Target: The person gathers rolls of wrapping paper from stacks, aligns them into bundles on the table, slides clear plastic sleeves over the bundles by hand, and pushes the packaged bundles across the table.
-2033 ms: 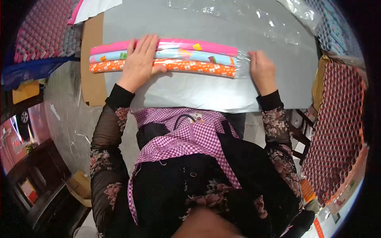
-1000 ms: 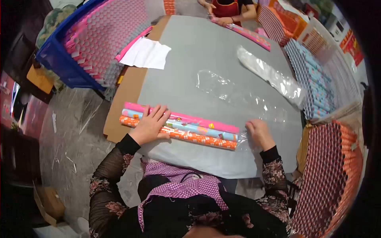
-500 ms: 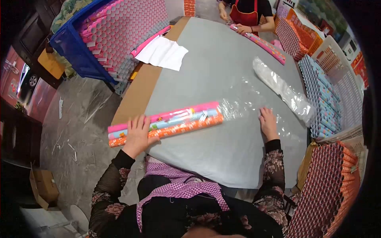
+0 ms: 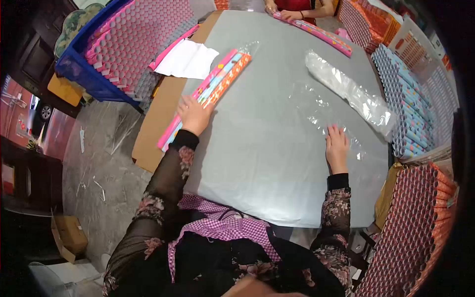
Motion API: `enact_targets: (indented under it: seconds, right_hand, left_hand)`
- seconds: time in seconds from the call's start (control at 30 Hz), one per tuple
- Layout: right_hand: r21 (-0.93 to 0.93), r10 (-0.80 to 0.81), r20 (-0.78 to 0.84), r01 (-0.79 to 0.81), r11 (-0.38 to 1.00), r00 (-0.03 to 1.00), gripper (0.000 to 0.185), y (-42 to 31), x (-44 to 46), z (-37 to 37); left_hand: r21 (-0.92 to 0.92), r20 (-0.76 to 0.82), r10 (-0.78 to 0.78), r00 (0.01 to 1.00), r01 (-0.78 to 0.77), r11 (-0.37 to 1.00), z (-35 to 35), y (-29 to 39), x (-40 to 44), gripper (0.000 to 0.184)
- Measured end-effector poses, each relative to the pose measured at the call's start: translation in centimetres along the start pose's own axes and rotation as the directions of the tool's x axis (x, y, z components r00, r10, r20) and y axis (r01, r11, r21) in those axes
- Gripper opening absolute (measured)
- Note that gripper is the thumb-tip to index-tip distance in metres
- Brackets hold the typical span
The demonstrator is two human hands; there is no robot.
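Observation:
Three rolls of wrapping paper point(image 4: 217, 81), one pink, one light blue and one orange, lie side by side in a clear sleeve whose loose end shows at the far tip. My left hand point(image 4: 194, 116) grips this bundle near its middle, fingers laid over the rolls. The bundle slants from near left to far right along the table's left side. My right hand point(image 4: 337, 148) rests with fingers stretched out on a thin clear plastic bag point(image 4: 316, 111) lying flat. Beyond it is a stack of clear plastic bags point(image 4: 346, 91).
A grey-covered table point(image 4: 257, 148) spans the middle. White paper point(image 4: 188, 58) lies by a blue crate point(image 4: 79, 74) of pink rolls. At right stand blue rolls point(image 4: 403, 104) and orange rolls point(image 4: 405, 227). Across the table, a co-worker's hands touch another bundle of rolls point(image 4: 316, 33).
My left hand has swung the bundle of rolls forward, turning it from nearly crosswise to a steep slant, and its sleeve has come away from the bag under my right hand. My right hand stays put.

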State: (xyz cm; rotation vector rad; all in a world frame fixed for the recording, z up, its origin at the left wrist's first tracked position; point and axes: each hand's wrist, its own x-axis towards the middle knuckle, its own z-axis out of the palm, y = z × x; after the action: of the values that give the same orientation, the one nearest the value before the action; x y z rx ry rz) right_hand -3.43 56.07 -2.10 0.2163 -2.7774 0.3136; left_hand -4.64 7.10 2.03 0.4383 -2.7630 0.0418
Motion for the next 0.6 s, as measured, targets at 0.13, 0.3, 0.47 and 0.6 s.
enact_targets:
  seconds: [0.13,0.3,0.47,0.6]
  right_hand:
    - [0.009,0.016,0.023,-0.016,1.000,1.000,0.039,-1.0,0.0,-1.1]
    - [0.020,0.015,-0.006,-0.014,1.000,1.000,0.039,-1.3,-0.1,-1.5]
    - [0.036,0.025,-0.022,-0.024,0.999,0.999,0.037,-1.4,-0.1,-1.5]
    - [0.050,-0.006,-0.052,0.008,0.999,0.999,0.037,-0.9,-0.2,-1.1]
  left_hand:
    - [0.035,0.187,-0.074,0.980,0.068,0.997,1.8,3.8,4.9,0.097]
    - [0.086,0.235,-0.109,0.966,0.091,0.992,2.0,6.7,9.4,0.088]
    - [0.111,0.228,-0.064,0.971,0.040,0.993,2.7,7.2,12.9,0.082]
    - [0.127,0.197,-0.099,0.975,0.074,0.989,4.4,7.8,15.2,0.079]
